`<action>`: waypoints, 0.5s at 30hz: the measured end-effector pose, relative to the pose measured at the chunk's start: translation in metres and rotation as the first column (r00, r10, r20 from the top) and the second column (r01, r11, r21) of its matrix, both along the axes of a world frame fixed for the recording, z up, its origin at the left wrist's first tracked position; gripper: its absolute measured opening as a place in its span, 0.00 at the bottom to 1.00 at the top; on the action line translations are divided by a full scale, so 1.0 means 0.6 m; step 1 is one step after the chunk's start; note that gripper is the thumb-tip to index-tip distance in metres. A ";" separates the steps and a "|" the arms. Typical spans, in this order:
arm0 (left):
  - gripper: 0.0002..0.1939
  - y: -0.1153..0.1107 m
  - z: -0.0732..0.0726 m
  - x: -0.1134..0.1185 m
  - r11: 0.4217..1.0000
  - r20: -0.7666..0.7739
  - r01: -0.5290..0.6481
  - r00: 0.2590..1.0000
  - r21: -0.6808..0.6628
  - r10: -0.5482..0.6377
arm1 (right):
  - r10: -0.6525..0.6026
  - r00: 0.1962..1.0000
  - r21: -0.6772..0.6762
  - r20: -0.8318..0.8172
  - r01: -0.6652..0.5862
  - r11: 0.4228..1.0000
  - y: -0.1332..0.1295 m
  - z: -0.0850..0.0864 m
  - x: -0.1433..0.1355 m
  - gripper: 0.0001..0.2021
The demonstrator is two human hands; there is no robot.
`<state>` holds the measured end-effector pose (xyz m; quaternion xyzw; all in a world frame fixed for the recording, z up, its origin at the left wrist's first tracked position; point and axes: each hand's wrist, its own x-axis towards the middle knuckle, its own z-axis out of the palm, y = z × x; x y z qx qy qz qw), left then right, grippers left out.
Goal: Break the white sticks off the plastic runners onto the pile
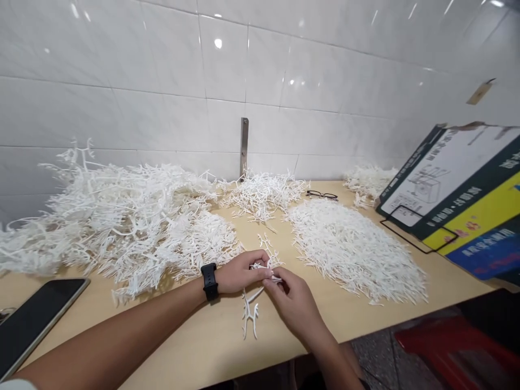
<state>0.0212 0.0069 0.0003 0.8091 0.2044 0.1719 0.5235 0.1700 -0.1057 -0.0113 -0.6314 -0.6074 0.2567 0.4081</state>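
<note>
My left hand (244,272), with a black watch on its wrist, pinches a white branched plastic piece (260,266) near the table's middle. Touching the same piece from the right, my right hand (293,295) has its thumb and forefinger closed on it, the fingertips of both hands meeting. Below the hands a branched white piece (249,314) lies or hangs over the tabletop. A large tangled heap of white branched pieces (134,222) is on the left. On the right spreads a flat pile of small loose white sticks (353,246).
A smaller white heap (264,192) sits by the tiled wall, with eyeglasses (322,195) beside it. A phone (38,314) lies at the left. A printed carton (459,189) leans at the right, above a red stool (447,346).
</note>
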 end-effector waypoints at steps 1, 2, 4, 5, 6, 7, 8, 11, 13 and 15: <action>0.17 0.001 0.002 0.000 0.999 -0.007 0.018 1.000 0.028 -0.017 | 0.012 1.000 0.009 0.006 -0.012 1.000 -0.001 -0.003 0.001 0.14; 0.18 0.001 0.004 0.000 0.998 -0.013 0.038 0.999 0.050 -0.037 | 0.026 1.000 0.012 0.012 -0.026 1.000 -0.003 -0.005 0.002 0.16; 0.21 0.003 0.007 -0.001 0.994 -0.023 0.089 0.996 0.066 -0.087 | 0.039 0.999 -0.008 0.029 -0.039 0.999 -0.007 -0.006 0.002 0.17; 0.22 0.005 0.008 -0.001 0.991 -0.028 0.115 0.993 0.063 -0.114 | 0.038 0.999 -0.023 0.038 -0.037 0.999 -0.008 -0.006 0.001 0.16; 0.22 0.006 0.007 -0.002 0.989 -0.032 0.138 0.990 0.060 -0.136 | 0.032 0.998 -0.034 0.048 -0.030 0.999 -0.009 -0.006 0.000 0.15; 0.23 0.006 0.006 -0.002 0.986 -0.036 0.155 0.988 0.058 -0.153 | 0.024 0.998 -0.041 0.061 -0.021 0.999 -0.009 -0.005 -0.001 0.15; 0.23 0.007 0.005 -0.003 0.984 -0.038 0.166 0.986 0.057 -0.164 | 0.016 0.997 -0.041 0.076 -0.013 0.999 -0.008 -0.005 -0.002 0.15; 0.24 0.006 -0.001 -0.002 0.984 -0.031 0.178 0.984 0.035 -0.176 | 0.026 0.993 -0.007 0.115 -0.025 1.000 -0.005 -0.008 -0.001 0.16; 0.24 0.004 -0.003 -0.001 0.986 -0.022 0.168 0.986 0.018 -0.167 | 0.063 0.991 0.012 0.118 -0.065 0.998 -0.004 -0.010 0.002 0.18; 0.25 0.004 -0.004 0.002 0.990 -0.010 0.138 0.990 0.000 -0.138 | 0.097 0.990 0.023 0.106 -0.100 0.995 -0.006 -0.010 0.004 0.19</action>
